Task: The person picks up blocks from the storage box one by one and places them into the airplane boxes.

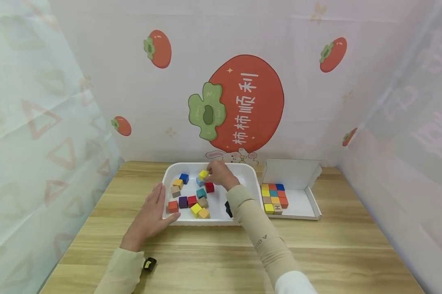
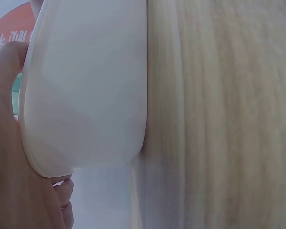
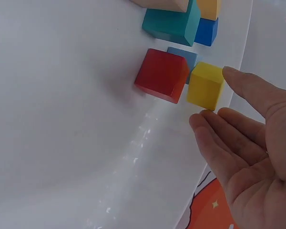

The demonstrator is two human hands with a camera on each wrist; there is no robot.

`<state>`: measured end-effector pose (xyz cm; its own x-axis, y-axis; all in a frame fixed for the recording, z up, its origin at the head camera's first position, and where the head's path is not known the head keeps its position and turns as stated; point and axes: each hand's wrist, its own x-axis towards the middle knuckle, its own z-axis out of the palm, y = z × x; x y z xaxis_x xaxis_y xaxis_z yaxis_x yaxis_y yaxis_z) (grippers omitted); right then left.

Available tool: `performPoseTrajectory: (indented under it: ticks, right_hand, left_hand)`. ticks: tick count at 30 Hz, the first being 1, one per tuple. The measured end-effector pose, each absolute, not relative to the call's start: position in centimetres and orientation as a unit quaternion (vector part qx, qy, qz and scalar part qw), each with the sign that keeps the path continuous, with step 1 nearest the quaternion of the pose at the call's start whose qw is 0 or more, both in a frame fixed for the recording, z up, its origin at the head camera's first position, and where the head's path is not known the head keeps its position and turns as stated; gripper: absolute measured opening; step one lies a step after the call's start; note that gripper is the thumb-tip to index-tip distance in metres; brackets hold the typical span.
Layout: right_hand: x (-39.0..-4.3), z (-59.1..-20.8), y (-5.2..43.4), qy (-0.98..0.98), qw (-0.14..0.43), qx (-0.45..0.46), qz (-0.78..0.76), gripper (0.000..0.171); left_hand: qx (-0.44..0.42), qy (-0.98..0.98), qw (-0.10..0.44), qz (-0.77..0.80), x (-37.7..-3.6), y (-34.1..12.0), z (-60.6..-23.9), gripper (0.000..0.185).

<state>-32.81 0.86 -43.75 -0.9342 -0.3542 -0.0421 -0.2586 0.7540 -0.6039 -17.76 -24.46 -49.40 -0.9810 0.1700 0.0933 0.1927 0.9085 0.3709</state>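
The right hand [image 1: 221, 173] reaches over the far side of a white tray [image 1: 221, 200], which sits near the middle of the far edge of the desk [image 1: 206, 261]. Its grip is narrowed to a fingertip pinch, thumb on one side and fingers on the other, round a yellow cube [image 3: 206, 87] at the tray's far wall, just beside a light-blue cube [image 1: 200, 182] that it partly covers. A red cube [image 3: 162, 75] and a teal cube [image 1: 201, 193] lie near it.

The left hand [image 1: 152, 216] rests against the tray's near left corner, its fingers straight along the left side and its thumb spread over the near rim; this grip is wide.

Nearest that thumb are an orange-red cube [image 1: 173, 206] and a dark purple cube [image 1: 183, 202]. A dark-blue cube [image 1: 184, 178] lies toward the tray's far left.

Right of the tray, toward the desk's far right corner, a white box [image 1: 298, 204] stands with its lid up, coloured cubes packed in rows along its left side; the nearest row includes a wooden cube marked H [image 1: 277, 208].
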Motion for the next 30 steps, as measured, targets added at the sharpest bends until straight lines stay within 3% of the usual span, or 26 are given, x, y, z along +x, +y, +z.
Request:
performPoseTrajectory:
  ticks: [9,30]
  right_hand:
    - [-33.06,-44.26,0.22,0.941,0.08,-0.144,-0.297,0.034]
    - [-33.15,-44.32,-0.22,0.94,0.082,-0.14,-0.3,0.027]
  left_hand:
    - [-0.096,-0.977,0.047,-0.184,-17.7,-24.2,-49.2,0.113]
    - [-0.092,-0.976,0.027,-0.194,-17.76,-24.27,-49.07,0.114]
